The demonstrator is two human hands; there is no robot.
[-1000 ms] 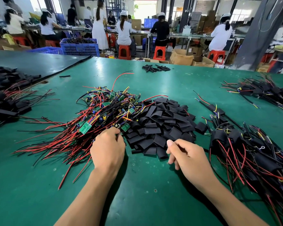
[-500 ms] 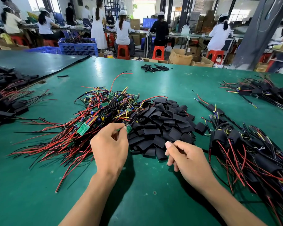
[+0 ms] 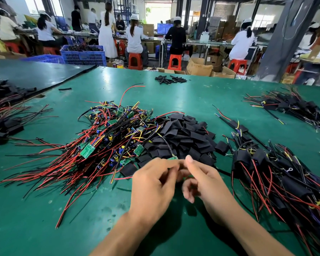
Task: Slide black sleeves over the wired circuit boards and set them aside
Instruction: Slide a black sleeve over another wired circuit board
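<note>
The left hand (image 3: 151, 183) pinches a small green wired circuit board (image 3: 173, 158) in its fingers, just before the heap of flat black sleeves (image 3: 183, 137) on the green table (image 3: 44, 218). The right hand (image 3: 209, 183) meets it with fingers curled, but blur hides whether it grips anything. A tangle of red-and-black-wired boards (image 3: 109, 141) crowds the left and a pile of sleeved boards (image 3: 284, 172) the right. Behind, a blue plastic crate (image 3: 83, 57) holds dark wire bundles.

Single head-worn wide-angle camera, looking forward and down, sitting close above left hand (image 3: 151, 189) and right hand (image 3: 209, 185), green table (image 3: 201, 97) stretching away ahead, workshop benches (image 3: 198, 43) showing far beyond.
</note>
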